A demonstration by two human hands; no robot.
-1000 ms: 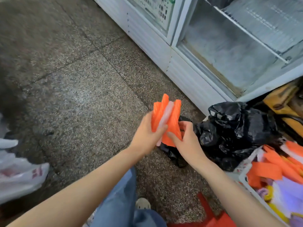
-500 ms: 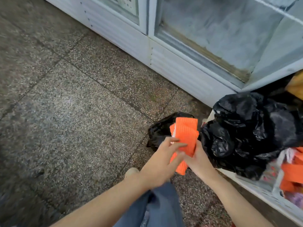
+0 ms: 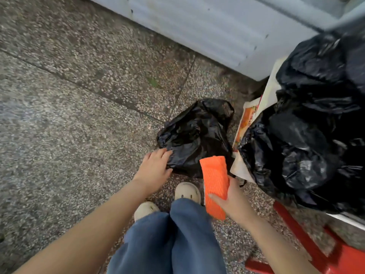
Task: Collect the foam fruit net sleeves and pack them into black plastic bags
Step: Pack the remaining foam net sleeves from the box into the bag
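The left hand [image 3: 155,171] reaches down and forward, its fingers nearly straight and spread a little, with the tips lying on the near edge of a crumpled black bag [image 3: 195,135] on the speckled floor [image 3: 69,105]. It grips nothing that I can see.

Just to the right of it, the right hand [image 3: 233,198] holds a flat stack of orange foam sleeves [image 3: 214,182]. The thumb is laid across the front and the fingers are hidden behind. The stack stands up out of the hand, and its top end overlaps the bag's near right corner.

Further right of that hand, a big black bag [image 3: 316,125] bulges over a white crate [image 3: 243,165]. A red stool [image 3: 316,254] stands below it. Between the two wrists are two pale shoes [image 3: 187,191].
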